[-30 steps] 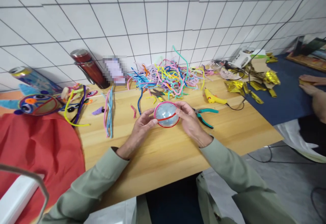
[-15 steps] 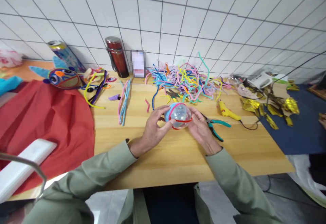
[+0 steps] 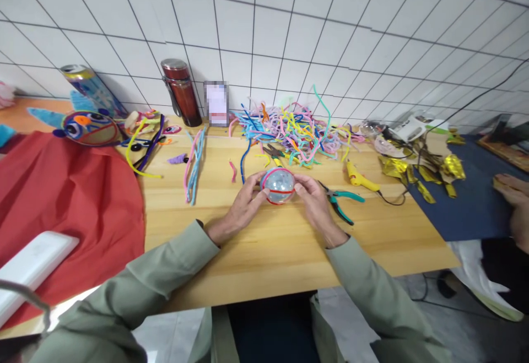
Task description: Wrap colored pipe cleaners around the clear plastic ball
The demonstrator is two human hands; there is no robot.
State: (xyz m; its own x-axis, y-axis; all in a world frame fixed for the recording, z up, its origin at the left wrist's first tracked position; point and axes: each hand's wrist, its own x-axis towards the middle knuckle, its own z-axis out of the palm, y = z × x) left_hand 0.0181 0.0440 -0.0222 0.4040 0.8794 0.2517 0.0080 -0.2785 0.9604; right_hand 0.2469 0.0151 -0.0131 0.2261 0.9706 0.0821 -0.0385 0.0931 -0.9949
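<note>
Between my two hands is a clear plastic ball [image 3: 281, 180] with pink and red pipe cleaner bands around it. My left hand [image 3: 247, 202] grips its left side, thumb low on the front, fingers behind. From the right, my right hand [image 3: 314, 200] holds the ball's edge between thumb and fingers. Teal-handled pliers [image 3: 341, 202] lie just right of my right hand. Beyond the ball rests a second pair of pliers [image 3: 275, 155], beside a tangled heap of coloured pipe cleaners [image 3: 293, 131].
A yellow glue gun [image 3: 360, 177] with a cord lies at right, near gold foil scraps [image 3: 394, 167]. Pink and blue pipe cleaners [image 3: 194, 167], a thermos [image 3: 182, 93], a phone [image 3: 217, 104] and a decorated fish-like craft [image 3: 88, 128] stand left. Another person's hand [image 3: 514, 198] shows far right.
The ball has turned in my hands, so its blue side shows less. The whole view has shifted slightly, and more of the other person's hand shows at the right edge.
</note>
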